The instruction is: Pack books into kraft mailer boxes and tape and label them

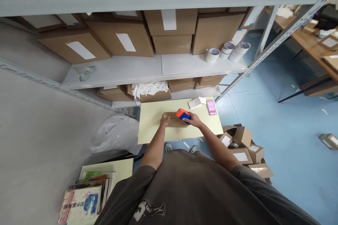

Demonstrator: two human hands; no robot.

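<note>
A small brown cardboard box (173, 120) lies on a pale yellow table (150, 126) in front of me. My left hand (164, 121) grips the box's left end. My right hand (194, 119) is closed on an orange and blue tape dispenser (183, 114) that rests on the box's right end. A white folded paper (196, 102) and a pink pad (211, 107) lie at the table's far right corner.
Grey metal shelves (158, 68) behind the table hold large cardboard boxes and several tape rolls (228, 50). A pile of small boxes (245, 149) lies on the blue floor at right. A white plastic bag (116, 133) sits at left, and books (87, 197) are stacked near me.
</note>
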